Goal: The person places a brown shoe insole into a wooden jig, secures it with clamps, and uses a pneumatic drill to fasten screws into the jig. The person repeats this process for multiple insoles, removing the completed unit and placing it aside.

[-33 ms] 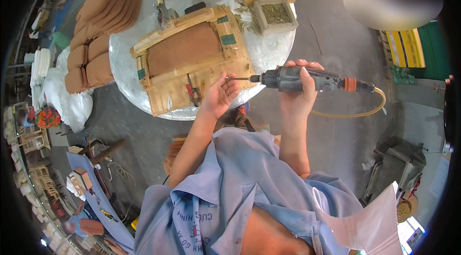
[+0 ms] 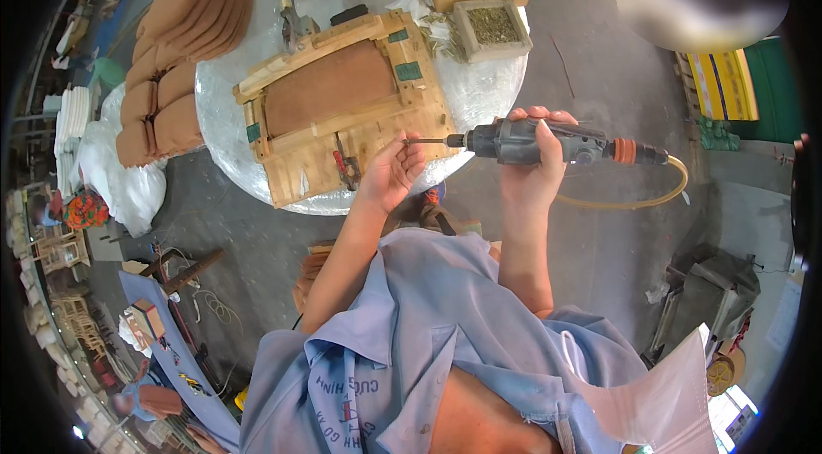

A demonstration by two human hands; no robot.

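Grey floor (image 2: 599, 244) spreads past the table (image 2: 484, 90) edge, under the driver's (image 2: 517, 142) body.

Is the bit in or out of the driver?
In: the thin bit projects from the front of the power driver in the right hand, its tip at the left hand.
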